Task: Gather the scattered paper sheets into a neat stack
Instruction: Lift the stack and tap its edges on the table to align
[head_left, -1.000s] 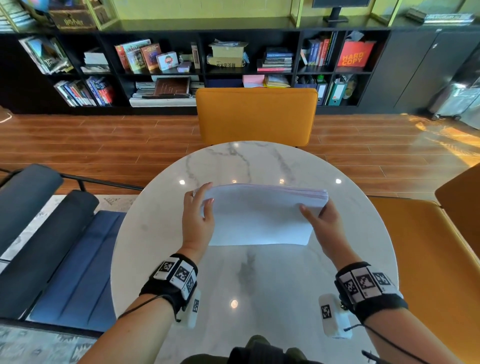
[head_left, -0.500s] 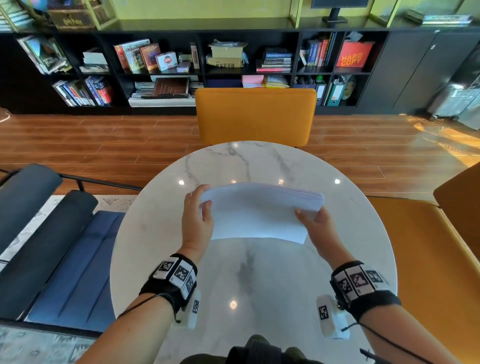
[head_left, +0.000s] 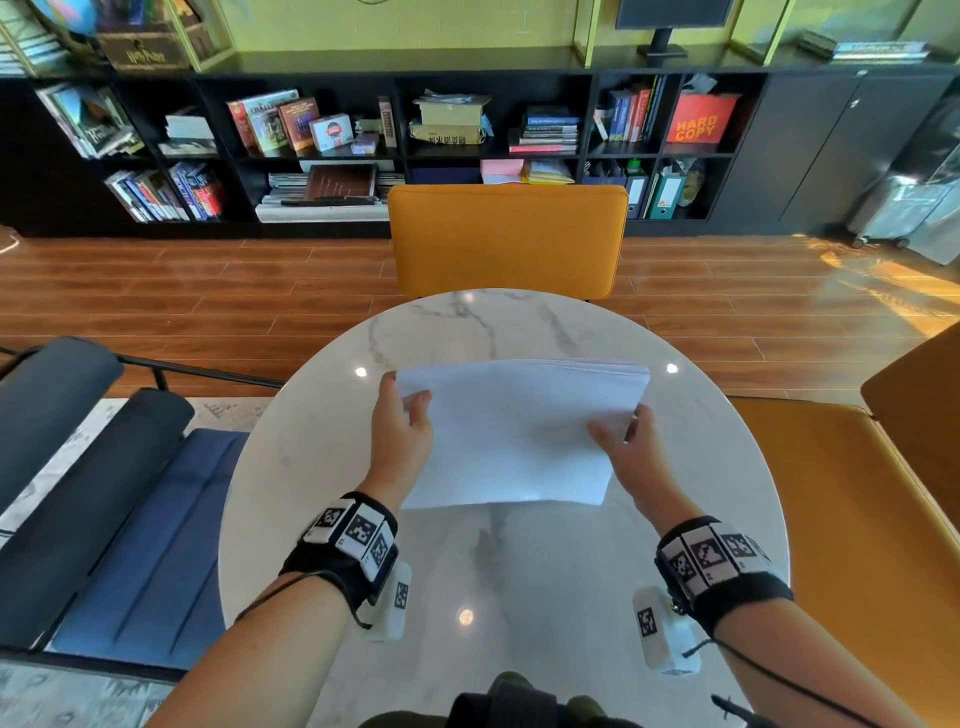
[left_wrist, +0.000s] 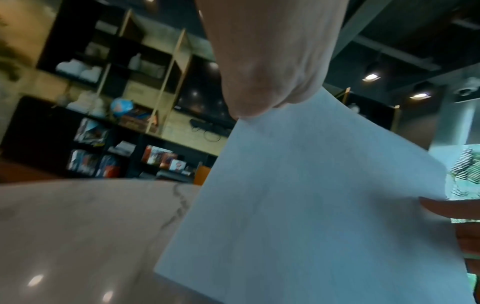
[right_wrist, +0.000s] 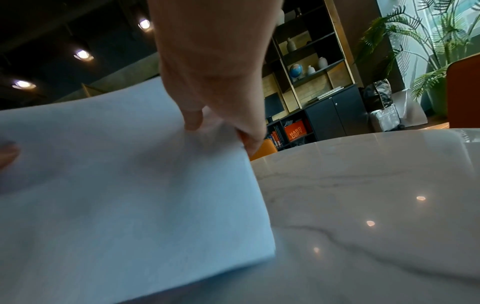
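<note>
A stack of white paper sheets (head_left: 514, 431) is held between both hands above the round marble table (head_left: 498, 587), tilted with its near edge down at the tabletop. My left hand (head_left: 402, 415) grips the stack's left edge, thumb on top and fingers behind. My right hand (head_left: 621, 441) pinches the right edge, thumb on the top sheet. In the left wrist view the paper sheets (left_wrist: 311, 205) hang from my left hand (left_wrist: 265, 102). In the right wrist view my right hand (right_wrist: 213, 127) pinches the paper sheets (right_wrist: 130, 195) near their upper right corner.
An orange chair (head_left: 506, 239) stands at the table's far side, another orange seat (head_left: 852, 519) at the right. A dark blue lounge chair (head_left: 104, 493) sits at the left. Black bookshelves (head_left: 363, 145) line the back wall.
Both hands have tipped the stack more upright and brought it slightly nearer, its lower edge now down at the tabletop. The grips on both side edges are unchanged.
</note>
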